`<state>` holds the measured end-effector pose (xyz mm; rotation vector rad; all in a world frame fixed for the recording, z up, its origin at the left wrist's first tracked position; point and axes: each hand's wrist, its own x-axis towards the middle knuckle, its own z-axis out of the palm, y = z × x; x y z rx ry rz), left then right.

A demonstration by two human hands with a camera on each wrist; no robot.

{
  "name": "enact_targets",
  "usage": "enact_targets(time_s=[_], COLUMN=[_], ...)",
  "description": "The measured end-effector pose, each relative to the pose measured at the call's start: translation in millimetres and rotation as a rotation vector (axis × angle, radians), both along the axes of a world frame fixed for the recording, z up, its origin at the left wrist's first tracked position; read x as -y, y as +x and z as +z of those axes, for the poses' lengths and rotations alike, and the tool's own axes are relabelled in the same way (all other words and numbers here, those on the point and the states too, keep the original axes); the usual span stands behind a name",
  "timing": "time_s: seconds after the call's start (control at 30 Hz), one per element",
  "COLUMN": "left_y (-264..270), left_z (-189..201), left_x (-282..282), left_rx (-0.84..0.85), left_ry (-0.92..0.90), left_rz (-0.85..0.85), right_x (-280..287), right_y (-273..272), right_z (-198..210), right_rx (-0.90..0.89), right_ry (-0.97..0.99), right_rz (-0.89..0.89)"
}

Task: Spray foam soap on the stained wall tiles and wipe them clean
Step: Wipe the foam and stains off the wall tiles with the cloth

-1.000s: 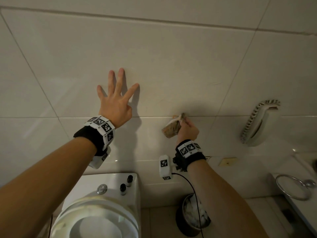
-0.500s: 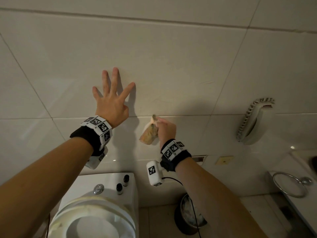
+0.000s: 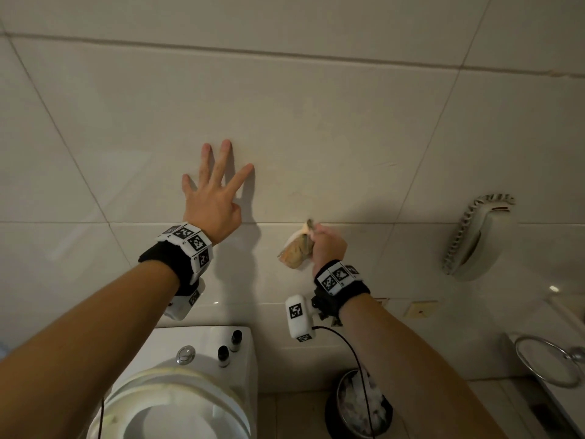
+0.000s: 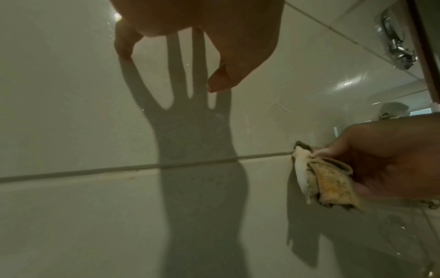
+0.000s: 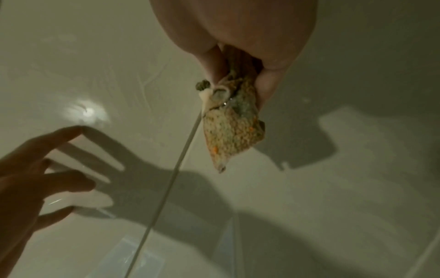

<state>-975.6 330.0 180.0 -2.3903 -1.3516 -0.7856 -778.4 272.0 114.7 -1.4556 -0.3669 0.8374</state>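
Note:
My left hand [image 3: 218,188] lies open with fingers spread, their tips on a large cream wall tile [image 3: 332,131] above the toilet. To its right, my right hand [image 3: 327,245] grips a folded, dirty yellow-brown cloth [image 3: 296,250] and holds its top end against the horizontal grout line [image 3: 380,222]. The right wrist view shows the cloth [image 5: 234,129] pinched between thumb and fingers, with faint wet streaks on the tile [image 5: 147,79]. In the left wrist view the cloth [image 4: 319,180] sits at the grout line [image 4: 119,168]. No soap bottle is in view.
Below stand a white toilet cistern [image 3: 177,340] carrying two small dark bottles [image 3: 229,346] and a bin [image 3: 359,407] with white waste. A wall phone [image 3: 474,239] hangs at the right, above a towel ring [image 3: 544,361]. A cable runs from my right wrist.
My right hand slid the cloth left along the grout line, then back a little to the right. My left hand has stayed spread on the tile.

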Motion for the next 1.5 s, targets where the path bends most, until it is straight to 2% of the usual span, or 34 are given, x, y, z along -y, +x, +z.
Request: enact_targets(time_s=[0.2,0.4,0.63,0.73,0.87,1.1,1.3,1.5], left_y=[-25,-52,-59,-55,-48,-20,30,91], left_z=[10,14,32,44,58,72,52,32], left_x=[3,4,1,1,8,25,48,76], left_rx=[-0.002,0.028,0.065,0.104,0.152,0.320,0.517,0.529], left_ry=[-0.021,-0.080,-0.098,-0.090,-0.080,-0.102,-0.259,-0.353], left_rz=[-0.047,0.074,0.152,0.136,0.111,0.052,-0.163,-0.324], right_x=[-7,-10,-20,-22,-17,5,40,87], right_y=[-47,-62,-52,-50,-45,-30,7,68], right_z=[3,19,99,135,158,153,133,107], right_rx=[-0.088,-0.179,-0.196,-0.175,-0.198,-0.223,-0.179,-0.077], right_ry=[0.000,0.100,0.336,0.406,0.446,0.458,0.452,0.380], right_rz=[0.170,0.198,0.050,0.045,0.060,0.044,0.030,-0.047])
